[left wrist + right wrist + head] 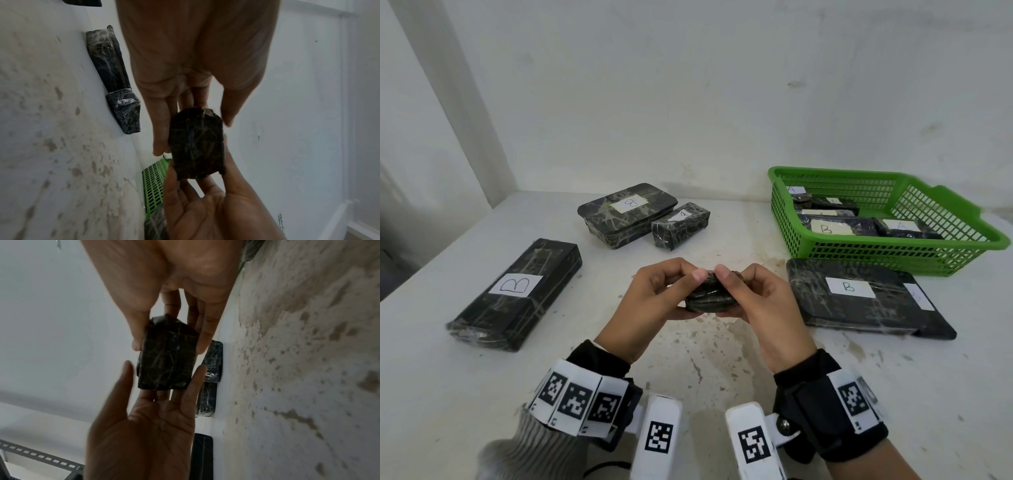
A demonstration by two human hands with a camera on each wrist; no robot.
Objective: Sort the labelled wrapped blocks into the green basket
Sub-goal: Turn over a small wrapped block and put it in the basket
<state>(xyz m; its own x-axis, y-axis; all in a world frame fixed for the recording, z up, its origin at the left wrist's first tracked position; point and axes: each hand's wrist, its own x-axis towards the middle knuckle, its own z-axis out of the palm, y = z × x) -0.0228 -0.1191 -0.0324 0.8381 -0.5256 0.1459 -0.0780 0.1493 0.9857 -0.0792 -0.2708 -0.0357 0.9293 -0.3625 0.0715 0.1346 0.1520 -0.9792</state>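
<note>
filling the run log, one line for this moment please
hands: left and right both hold small block | label: unseen | basket: partly filled

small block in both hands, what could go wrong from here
1. The small wrapped block is pinched only at its ends by the left hand and the right hand, above the table; the glossy wrap could slip.
2. No label shows on it in any view, so it may be misjudged.
3. The green basket already holds several blocks, and a flat B block lies right in front of it, so a low carry might catch it.
</note>
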